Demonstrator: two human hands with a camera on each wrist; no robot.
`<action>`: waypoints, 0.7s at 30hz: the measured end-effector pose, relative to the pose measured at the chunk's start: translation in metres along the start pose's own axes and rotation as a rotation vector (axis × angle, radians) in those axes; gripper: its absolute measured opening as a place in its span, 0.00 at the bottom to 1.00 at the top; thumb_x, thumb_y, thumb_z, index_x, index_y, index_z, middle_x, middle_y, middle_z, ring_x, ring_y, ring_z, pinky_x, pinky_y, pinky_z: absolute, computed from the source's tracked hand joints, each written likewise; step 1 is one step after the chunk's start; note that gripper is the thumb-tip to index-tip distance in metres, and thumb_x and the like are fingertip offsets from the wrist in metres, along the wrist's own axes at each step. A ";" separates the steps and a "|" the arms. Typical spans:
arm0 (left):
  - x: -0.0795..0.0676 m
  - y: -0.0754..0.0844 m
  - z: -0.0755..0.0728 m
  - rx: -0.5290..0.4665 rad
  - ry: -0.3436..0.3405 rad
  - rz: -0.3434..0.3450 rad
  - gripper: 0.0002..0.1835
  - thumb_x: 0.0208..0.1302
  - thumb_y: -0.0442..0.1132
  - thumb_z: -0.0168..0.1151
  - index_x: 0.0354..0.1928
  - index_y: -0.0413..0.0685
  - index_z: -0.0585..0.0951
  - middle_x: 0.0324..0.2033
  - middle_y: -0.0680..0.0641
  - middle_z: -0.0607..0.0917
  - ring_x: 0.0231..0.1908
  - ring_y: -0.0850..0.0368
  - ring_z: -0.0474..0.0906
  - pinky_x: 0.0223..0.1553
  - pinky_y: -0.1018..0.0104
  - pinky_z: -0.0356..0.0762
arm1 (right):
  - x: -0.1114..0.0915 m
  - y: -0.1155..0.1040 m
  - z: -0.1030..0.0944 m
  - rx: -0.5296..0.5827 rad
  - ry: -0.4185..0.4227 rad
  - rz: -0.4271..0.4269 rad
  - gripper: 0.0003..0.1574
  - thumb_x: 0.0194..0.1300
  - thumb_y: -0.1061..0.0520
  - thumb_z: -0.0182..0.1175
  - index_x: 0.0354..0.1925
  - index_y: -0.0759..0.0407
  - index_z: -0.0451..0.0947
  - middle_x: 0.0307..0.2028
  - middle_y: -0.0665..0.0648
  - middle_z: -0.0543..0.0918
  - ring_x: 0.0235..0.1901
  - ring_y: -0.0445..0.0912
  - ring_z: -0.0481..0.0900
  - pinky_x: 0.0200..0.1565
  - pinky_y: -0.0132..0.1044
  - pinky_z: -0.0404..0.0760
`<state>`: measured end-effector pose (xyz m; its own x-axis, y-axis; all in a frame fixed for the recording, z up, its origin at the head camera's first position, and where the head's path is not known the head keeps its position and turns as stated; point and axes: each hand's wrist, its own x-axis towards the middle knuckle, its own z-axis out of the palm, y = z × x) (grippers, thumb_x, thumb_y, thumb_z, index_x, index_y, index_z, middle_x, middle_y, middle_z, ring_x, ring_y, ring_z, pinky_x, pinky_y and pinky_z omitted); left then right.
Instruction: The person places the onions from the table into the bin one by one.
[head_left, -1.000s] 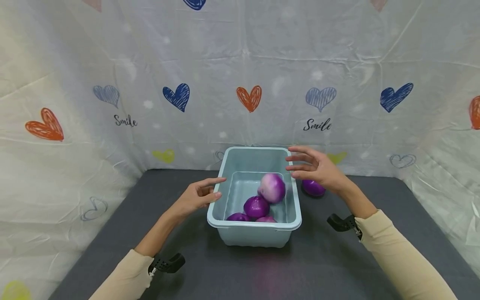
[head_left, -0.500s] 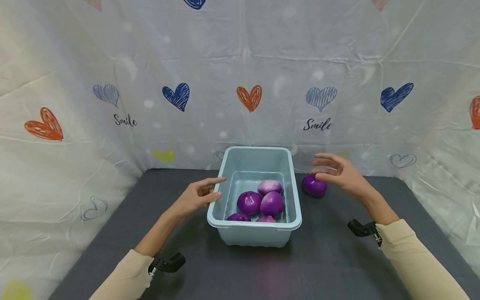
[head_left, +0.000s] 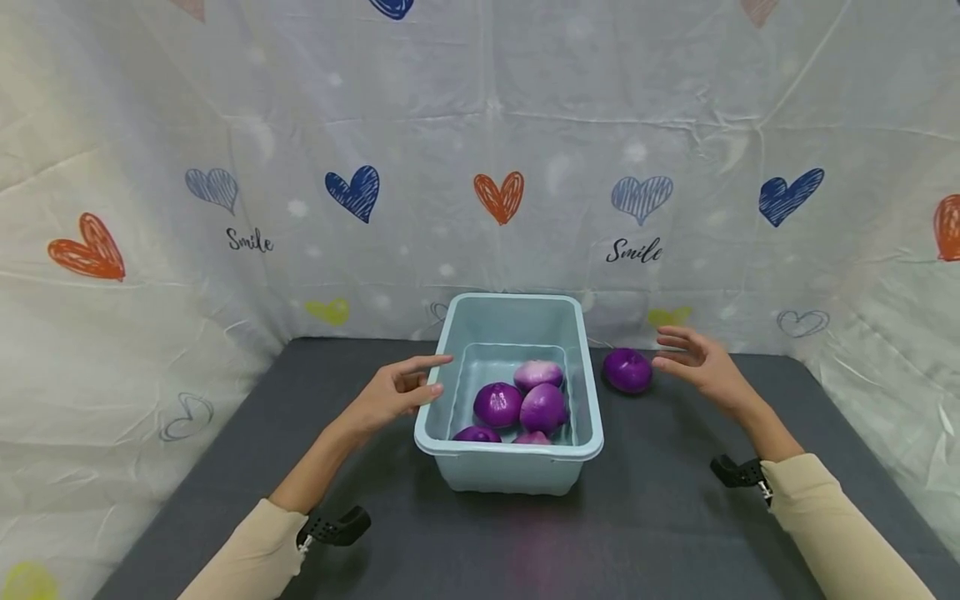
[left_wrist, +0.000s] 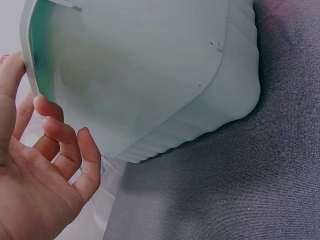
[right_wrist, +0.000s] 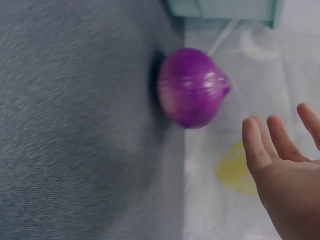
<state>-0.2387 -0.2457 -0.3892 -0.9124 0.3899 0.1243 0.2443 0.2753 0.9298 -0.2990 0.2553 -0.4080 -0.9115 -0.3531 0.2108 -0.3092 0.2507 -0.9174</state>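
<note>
A light blue plastic bin [head_left: 508,472] stands on the dark table with several purple onions [head_left: 497,406] inside. My left hand [head_left: 392,390] holds the bin's left rim, its thumb and index finger at the edge. In the left wrist view, the other fingers of this left hand [left_wrist: 50,165] curl beside the bin's outer wall [left_wrist: 135,70]. One more purple onion [head_left: 627,371] lies on the table right of the bin. My right hand [head_left: 705,371] is just right of this onion, fingers loosely bent and holding nothing. The right wrist view shows a gap between onion [right_wrist: 192,89] and hand [right_wrist: 285,165].
A pale cloth [head_left: 420,100] printed with hearts and "Smile" hangs right behind the table and along both sides. The dark table [head_left: 645,517] extends in front of the bin and to both sides. The bin's back end is close to the cloth.
My right hand has moved right and slightly down, from the bin's right rim to beside the loose onion. An onion has settled among the others in the bin. My left hand stays put.
</note>
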 end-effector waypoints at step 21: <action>0.000 0.000 -0.001 0.008 -0.011 0.000 0.27 0.74 0.42 0.64 0.73 0.50 0.73 0.25 0.45 0.74 0.26 0.49 0.68 0.33 0.58 0.72 | 0.025 0.033 0.029 -0.150 -0.025 0.098 0.56 0.62 0.54 0.75 0.76 0.69 0.56 0.71 0.76 0.59 0.70 0.72 0.57 0.65 0.62 0.62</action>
<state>-0.2394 -0.2466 -0.3883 -0.9087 0.3997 0.1202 0.2468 0.2824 0.9270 -0.3238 0.2290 -0.4426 -0.9328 -0.3424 0.1122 -0.2576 0.4161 -0.8721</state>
